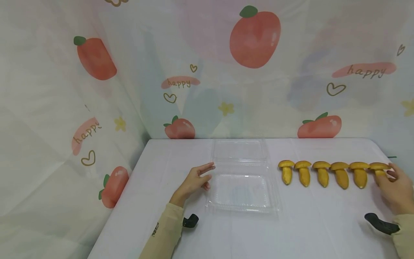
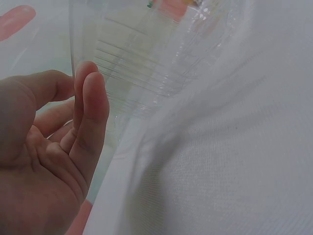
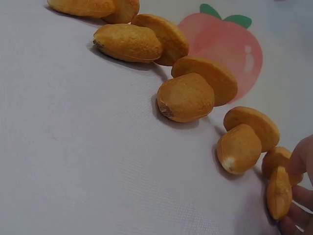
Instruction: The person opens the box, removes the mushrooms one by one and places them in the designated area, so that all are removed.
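Observation:
On the right of the table, several yellow-brown toy mushrooms lie in a row, caps away from me. My right hand is at the rightmost mushroom, pinching it between thumb and fingers. Part of that mushroom is hidden by the hand. Left of the row lies a clear plastic clamshell box, its lid folded back toward the wall. Beside the box's left edge is my left hand, fingers loosely bent and spread. Its fingertips are close to the clear side; contact is hard to judge.
A white cloth covers the table. Behind it and on the left hangs a printed backdrop with red fruit, hearts and lettering. Black straps stick out by both sleeves.

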The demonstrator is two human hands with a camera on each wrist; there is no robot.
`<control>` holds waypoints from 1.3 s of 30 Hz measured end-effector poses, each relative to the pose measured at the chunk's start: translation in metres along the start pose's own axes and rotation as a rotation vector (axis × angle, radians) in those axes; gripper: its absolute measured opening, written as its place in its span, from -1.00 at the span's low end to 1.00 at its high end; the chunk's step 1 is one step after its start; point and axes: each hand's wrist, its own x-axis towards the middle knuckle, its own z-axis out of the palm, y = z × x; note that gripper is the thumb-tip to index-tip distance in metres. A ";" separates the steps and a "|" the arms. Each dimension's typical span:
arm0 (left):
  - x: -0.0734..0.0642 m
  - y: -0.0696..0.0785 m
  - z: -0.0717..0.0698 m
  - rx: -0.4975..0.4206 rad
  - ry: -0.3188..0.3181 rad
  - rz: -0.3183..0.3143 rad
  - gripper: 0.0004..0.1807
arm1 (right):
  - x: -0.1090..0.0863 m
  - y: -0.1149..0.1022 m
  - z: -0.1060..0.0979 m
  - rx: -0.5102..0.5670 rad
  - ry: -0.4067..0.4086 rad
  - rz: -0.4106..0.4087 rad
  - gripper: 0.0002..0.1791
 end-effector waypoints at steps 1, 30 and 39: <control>0.000 0.000 0.000 -0.002 0.001 -0.001 -0.36 | 0.000 0.000 -0.001 0.001 -0.003 0.000 -0.22; 0.002 -0.005 -0.002 -0.007 0.008 -0.006 -0.40 | -0.018 -0.030 -0.011 0.041 0.056 0.094 -0.32; 0.001 -0.001 -0.007 0.033 0.029 -0.006 -0.43 | -0.031 -0.044 -0.011 0.018 0.096 -0.029 -0.29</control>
